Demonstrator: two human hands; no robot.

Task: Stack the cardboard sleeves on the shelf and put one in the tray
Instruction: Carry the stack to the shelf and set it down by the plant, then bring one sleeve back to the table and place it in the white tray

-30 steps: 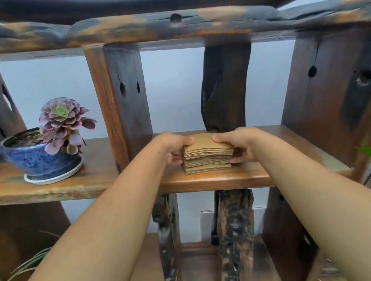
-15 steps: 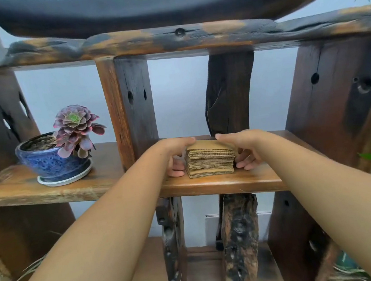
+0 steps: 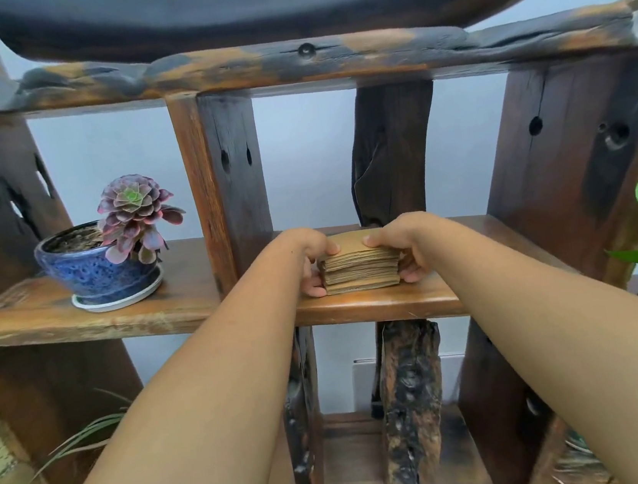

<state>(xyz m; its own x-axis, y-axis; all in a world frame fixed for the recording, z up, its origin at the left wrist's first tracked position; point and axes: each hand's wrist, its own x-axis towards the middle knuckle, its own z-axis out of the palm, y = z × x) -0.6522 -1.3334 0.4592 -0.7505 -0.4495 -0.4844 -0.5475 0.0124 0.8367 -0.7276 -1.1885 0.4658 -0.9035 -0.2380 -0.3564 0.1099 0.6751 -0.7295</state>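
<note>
The pile of cardboard sleeves (image 3: 360, 267) sat on the shelf (image 3: 377, 303), long side running from 9 to 3 o'clock, squeezed between the left hand (image 3: 309, 261) at 9 and the right hand (image 3: 402, 247) at 3, both equally near.

Matt brown cardboard sleeves (image 3: 360, 271) sit on a glossy, smooth wooden shelf (image 3: 377, 303); left of them, a shiny glazed blue pot (image 3: 92, 271).

Hands: two, left hand (image 3: 307, 261) and right hand (image 3: 404, 247)
Stacks of cardboard sleeves (image 3: 360, 269): one, between them
Potted succulents (image 3: 133, 216): one, left of left hand
</note>
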